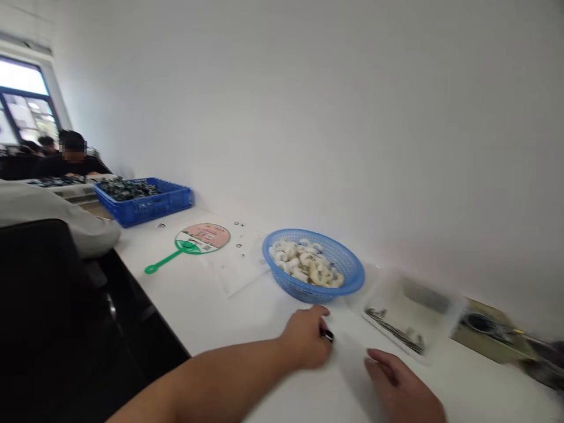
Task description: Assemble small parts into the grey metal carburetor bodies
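Note:
My left hand (307, 339) is closed around a small dark piece with a shiny end (327, 335); the rest of that piece is hidden in the fingers. It is just in front of a blue plastic basket (282, 282) heaped with white, ring-like curved pieces (304, 261). To the right, low in the view, my right hand (403, 388) is slightly blurred. Its thumb and forefinger are bent with a small gap between them, and I see nothing held there. Beyond the right hand lies a clear plastic tray (423, 294) containing thin metal rods (394, 332).
A round hand fan (205, 239) with a green handle lies left on the white table (176, 299), near several small dark rings. Farther back stands a blue crate (150, 208) of dark parts. A box (484, 341) is at right. A grey sleeve (57, 214) and another person (73, 158) are left.

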The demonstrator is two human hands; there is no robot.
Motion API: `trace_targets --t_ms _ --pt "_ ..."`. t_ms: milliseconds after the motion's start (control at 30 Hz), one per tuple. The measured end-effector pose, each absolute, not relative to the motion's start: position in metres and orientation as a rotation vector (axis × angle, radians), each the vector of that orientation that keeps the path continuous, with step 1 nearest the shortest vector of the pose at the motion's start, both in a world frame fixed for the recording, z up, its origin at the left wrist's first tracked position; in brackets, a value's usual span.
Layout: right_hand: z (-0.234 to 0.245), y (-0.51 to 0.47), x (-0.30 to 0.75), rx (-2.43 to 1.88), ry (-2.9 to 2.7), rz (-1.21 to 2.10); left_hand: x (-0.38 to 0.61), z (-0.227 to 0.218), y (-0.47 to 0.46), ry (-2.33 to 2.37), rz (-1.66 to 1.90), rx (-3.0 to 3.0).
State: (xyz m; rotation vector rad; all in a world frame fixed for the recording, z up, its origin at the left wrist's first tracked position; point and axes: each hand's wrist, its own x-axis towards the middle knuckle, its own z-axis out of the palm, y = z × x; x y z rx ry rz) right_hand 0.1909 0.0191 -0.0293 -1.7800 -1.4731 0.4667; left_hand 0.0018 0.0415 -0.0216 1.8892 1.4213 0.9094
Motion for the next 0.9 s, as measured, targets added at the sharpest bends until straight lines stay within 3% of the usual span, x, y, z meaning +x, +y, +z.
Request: trace_targets --t_ms 900 --pt "-0.011 -0.002 0.168 -1.788 -1.386 0.534 0.001 -0.031 0.037 1.304 0.95 1.918"
